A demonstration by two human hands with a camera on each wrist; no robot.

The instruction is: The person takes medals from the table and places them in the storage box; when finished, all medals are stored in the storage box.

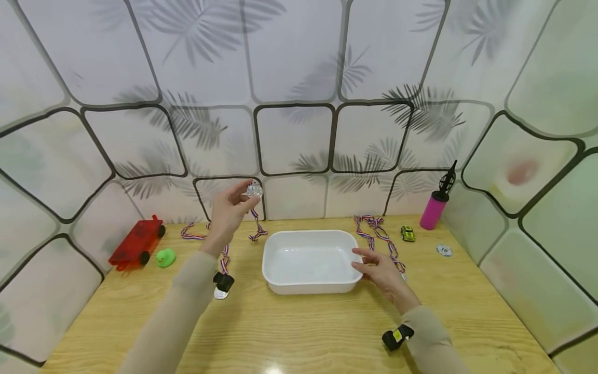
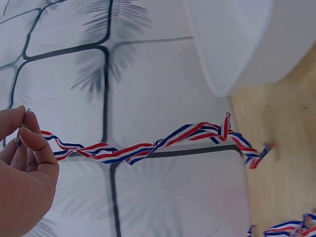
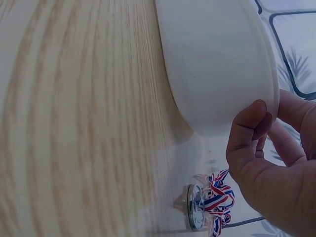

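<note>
Head view shows the left arm stretched forward, its left hand (image 1: 229,209) raised above the desk (image 1: 289,332) to the left of the white tub (image 1: 308,288). The fingers and thumb are together, pinching a silver medal (image 1: 254,190) by its edge. From the left wrist, a twisted red, white and blue ribbon (image 2: 128,154) trails away from that hand, its far end reaching the desk.

The right arm reaches forward lower down, the right hand (image 1: 385,275) at the tub's right end. As the right wrist view shows, the thumb lies against the tub's outer wall and fingers reach over the rim, closed on it. The tub sits on the desk, between the two forearms. A second medal (image 3: 196,207) rests near the right hand, its striped ribbon (image 1: 380,236) spread behind it.
</note>
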